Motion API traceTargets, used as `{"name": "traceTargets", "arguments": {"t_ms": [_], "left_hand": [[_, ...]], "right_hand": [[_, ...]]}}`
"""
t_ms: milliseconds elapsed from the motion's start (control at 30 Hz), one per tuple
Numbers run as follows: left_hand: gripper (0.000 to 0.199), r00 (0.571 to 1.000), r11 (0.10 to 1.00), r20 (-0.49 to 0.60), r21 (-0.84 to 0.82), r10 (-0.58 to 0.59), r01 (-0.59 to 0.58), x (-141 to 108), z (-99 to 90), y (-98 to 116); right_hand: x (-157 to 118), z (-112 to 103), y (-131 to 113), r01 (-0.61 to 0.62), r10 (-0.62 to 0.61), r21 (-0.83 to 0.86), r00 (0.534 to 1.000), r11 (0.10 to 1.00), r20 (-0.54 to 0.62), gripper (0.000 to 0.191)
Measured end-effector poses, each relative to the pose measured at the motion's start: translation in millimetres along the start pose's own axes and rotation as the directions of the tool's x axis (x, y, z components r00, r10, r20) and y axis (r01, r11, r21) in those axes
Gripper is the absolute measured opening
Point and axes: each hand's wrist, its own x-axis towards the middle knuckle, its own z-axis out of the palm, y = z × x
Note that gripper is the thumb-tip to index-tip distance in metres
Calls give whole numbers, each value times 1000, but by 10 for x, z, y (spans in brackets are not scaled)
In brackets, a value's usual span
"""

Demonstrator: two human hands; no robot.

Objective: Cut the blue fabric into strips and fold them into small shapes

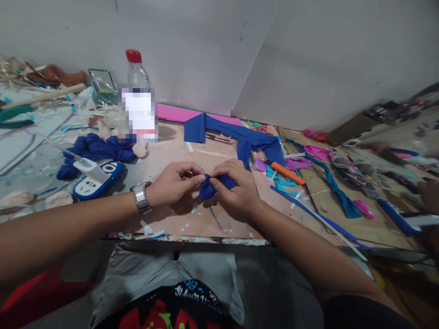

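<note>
A small piece of dark blue fabric (207, 190) is pinched between both hands over the middle of the table. My left hand (178, 183), with a metal watch at its wrist, grips the fabric's left edge between thumb and fingers. My right hand (236, 188) holds it from the right, thumb and fingertips closed on it, and covers part of it. The fingertips of both hands nearly meet. Beyond them, folded blue fabric strips (219, 125) lie on the table.
To the left are a blue and white power socket (99, 180), a bunched blue cloth (98, 148), a phone (140, 112) and a red-capped bottle (137, 71). An orange cutter (287, 173) lies right, near cardboard (322, 196). Another person's hand (429, 194) shows far right.
</note>
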Motion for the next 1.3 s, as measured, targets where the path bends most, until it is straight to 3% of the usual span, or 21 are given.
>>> {"name": "traceTargets", "arguments": {"t_ms": [233,400,533,767,1100,1300], "left_hand": [[29,997,999,76,-51,9,-5,-4,-6,16],[32,993,998,118,-58,-27,33,-2,-3,-6],[33,988,996,147,-65,-42,53,-10,10,-14],[26,987,993,151,113,-52,35,-30,29,2],[11,985,951,171,298,37,-87,-38,0,2],[20,982,926,38,329,183,-185,-45,-1,-21]], "right_hand": [[-5,-4,8,20,-21,19,999,1000,31,4],[-21,-7,17,56,-60,43,992,998,112,18],[-17,-12,3,45,-49,37,989,998,137,14],[2,-2,16,28,-29,6,991,1000,128,6],[1,11,41,59,-55,-32,991,998,126,4],[17,-9,31,49,-40,-59,989,997,143,6]]}}
